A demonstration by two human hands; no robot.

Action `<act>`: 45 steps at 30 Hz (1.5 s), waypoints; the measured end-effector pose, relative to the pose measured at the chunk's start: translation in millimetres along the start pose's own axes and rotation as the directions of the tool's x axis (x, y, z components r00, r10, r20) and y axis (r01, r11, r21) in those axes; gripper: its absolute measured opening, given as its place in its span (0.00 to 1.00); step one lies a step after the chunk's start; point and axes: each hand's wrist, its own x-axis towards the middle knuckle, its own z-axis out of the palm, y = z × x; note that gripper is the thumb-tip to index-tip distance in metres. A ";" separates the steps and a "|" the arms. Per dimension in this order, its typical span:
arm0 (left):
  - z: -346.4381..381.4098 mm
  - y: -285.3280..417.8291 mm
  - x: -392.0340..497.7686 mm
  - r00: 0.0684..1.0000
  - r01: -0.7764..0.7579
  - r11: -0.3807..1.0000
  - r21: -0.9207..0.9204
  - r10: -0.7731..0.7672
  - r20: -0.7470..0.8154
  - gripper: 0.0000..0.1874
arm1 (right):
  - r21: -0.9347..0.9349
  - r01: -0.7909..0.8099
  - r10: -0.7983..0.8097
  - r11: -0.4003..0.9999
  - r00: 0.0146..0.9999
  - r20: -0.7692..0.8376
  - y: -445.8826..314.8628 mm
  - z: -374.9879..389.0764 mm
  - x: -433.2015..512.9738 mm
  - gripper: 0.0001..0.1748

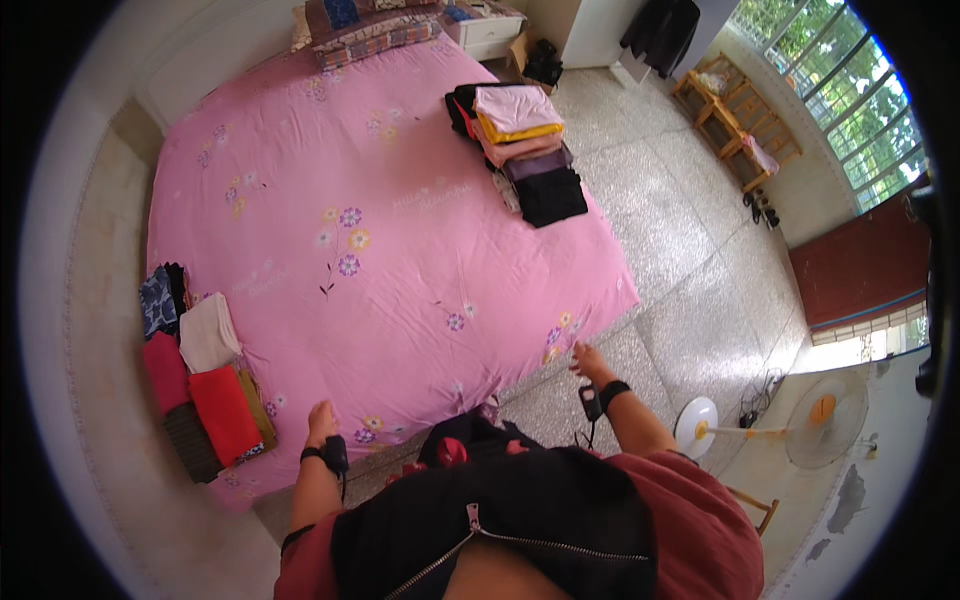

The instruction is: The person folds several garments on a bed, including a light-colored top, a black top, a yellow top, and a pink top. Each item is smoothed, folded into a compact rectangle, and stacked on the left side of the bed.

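A bed with a pink flowered sheet (405,277) lies before me. My left hand (321,424) is over the bed's near edge and nothing shows in it. To its left are folded clothes, among them a red garment (225,412), a cream one (210,332), a magenta one (165,371) and a dark striped one (191,442). By the bed's near right corner, my right hand (589,364) hangs with its fingers slightly apart, holding nothing. Further up that side sits another clothes pile, with a pale pink garment (517,107) on top and folded black cloth (553,196) in front.
Folded bedding (379,41) rests at the bed's head, beside a white nightstand (491,34). A pedestal fan (821,420) stands at my right. Across the tiled floor (645,202), a wooden bench (735,124) stands under the barred window (840,82).
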 end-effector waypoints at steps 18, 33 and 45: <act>-1.6 -105.9 -5.5 0.999 0.023 0.907 0.420 -0.001 -0.053 0.06 | -0.199 0.161 -0.146 0.967 0.985 0.089 -117.8 9.7 20.9 0.21; 260.3 -44.3 -123.6 0.984 0.166 0.976 0.143 -0.156 -0.082 0.13 | -0.620 0.257 -0.357 0.741 0.933 -0.039 -261.6 -137.3 304.7 0.24; 311.1 -49.6 -216.3 0.904 0.417 0.894 0.166 -0.389 -0.174 0.18 | -0.617 0.477 -0.610 0.626 0.792 -0.006 -355.8 -138.1 400.8 0.41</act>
